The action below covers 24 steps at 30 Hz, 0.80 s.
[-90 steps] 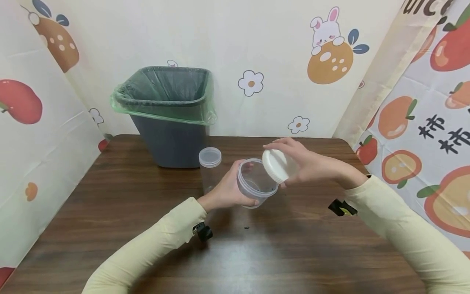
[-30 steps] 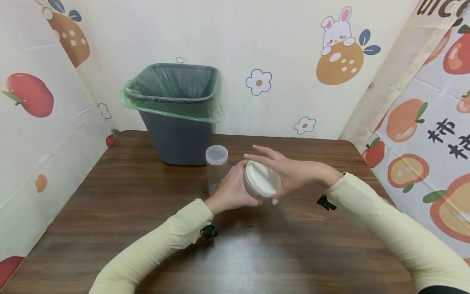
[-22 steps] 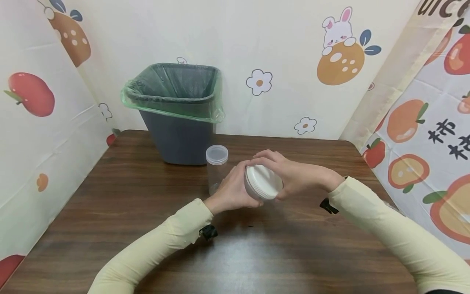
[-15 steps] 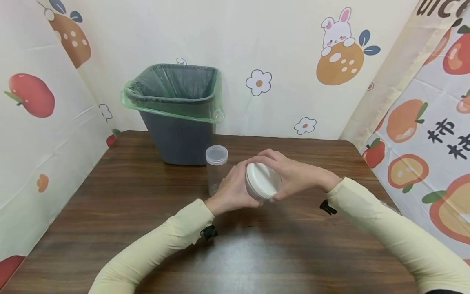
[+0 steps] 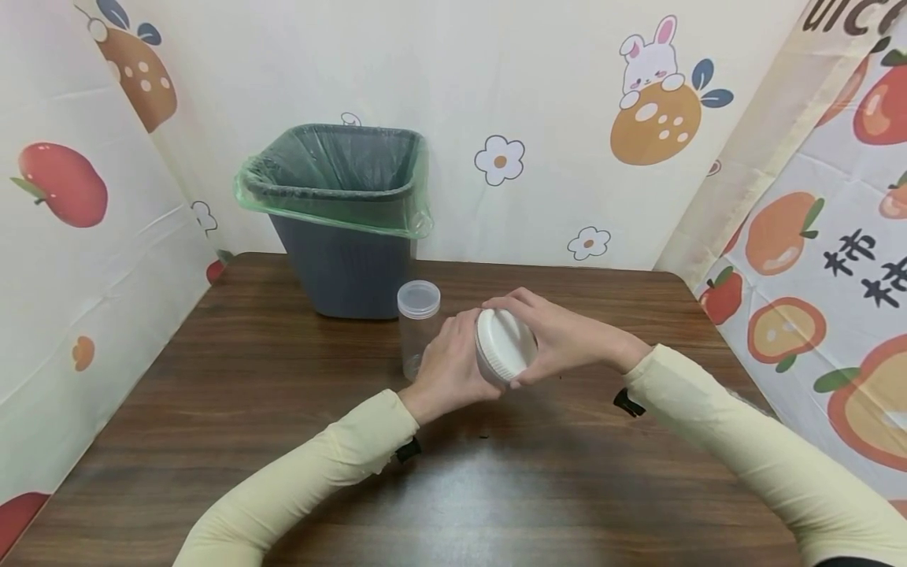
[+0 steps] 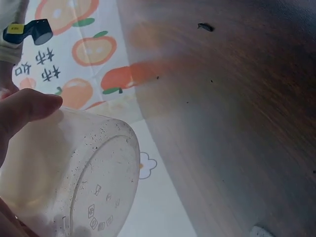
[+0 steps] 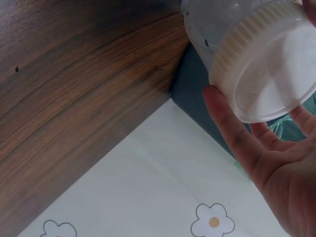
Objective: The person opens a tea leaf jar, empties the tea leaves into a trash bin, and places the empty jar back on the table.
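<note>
In the head view, my left hand (image 5: pixel 453 358) grips a clear plastic jar around its side, above the table. A white ribbed screw lid (image 5: pixel 506 344) covers the mouth of the jar, which is tilted. My right hand (image 5: pixel 563 335) holds that lid by its rim, thumb on the near side and fingers on the far side. The left wrist view shows the base of the clear jar (image 6: pixel 98 177) with small dark specks in or on it. In the right wrist view, fingertips touch the ribbed edge of the lid (image 7: pixel 276 64). Whether the threads are engaged is unclear.
A tall clear container (image 5: pixel 418 331) with a translucent cap stands just left of the left hand. Behind it is a dark bin (image 5: pixel 347 268) with a green liner. A dark flake (image 5: pixel 484 436) lies on the brown table (image 5: pixel 283 441); printed cloth hangs around.
Three seconds ago the lid was apart from the open jar; since one second ago it has covered the mouth. The right hand's fingers have shifted around the rim.
</note>
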Tool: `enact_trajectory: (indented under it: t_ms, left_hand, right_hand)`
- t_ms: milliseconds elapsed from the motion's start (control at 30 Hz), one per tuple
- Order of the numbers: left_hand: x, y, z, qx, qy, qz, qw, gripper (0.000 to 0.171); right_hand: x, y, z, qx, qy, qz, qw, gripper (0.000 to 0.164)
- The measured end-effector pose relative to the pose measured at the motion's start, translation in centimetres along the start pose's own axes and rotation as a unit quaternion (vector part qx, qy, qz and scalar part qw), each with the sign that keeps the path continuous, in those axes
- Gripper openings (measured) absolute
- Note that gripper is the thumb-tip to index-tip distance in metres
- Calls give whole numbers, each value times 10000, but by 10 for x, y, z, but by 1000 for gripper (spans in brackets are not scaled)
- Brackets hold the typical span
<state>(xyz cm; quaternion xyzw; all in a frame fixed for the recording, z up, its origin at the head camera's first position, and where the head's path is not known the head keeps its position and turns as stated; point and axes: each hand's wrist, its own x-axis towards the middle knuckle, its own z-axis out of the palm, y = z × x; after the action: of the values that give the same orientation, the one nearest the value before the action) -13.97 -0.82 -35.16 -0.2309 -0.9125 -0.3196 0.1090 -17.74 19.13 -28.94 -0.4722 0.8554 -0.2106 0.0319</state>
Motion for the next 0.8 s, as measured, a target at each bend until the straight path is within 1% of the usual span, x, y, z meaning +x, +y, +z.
enact_trajectory:
  t_ms: [67,233,433,567,700,800]
  left_hand:
    - [0,-1,-1,9,-23,8,10000,107]
    - [1,-4,-3,-161,-201,-55,9997,110]
    - [3,-5,-7,-435,-472,-165,9978,108]
    - [5,-5,-9,-606,-602,-179,9962,110]
    - [6,-6,-12,-886,-790,-144,9928,110]
    - [6,-6,-14,-1185,-1003,-118,9878,109]
  right_hand:
    - [0,1,1,9,12,-25,10000,100]
    - [0,1,2,105,8,-171,9998,99]
    - [-1,-1,0,-277,-177,-584,9978,97]
    - [-3,-3,-4,-469,-303,-807,9952,95]
    - [-6,-4,-6,-454,-428,-918,9938,97]
    - [-9,-5,-7,-392,-523,-961,9932,100]
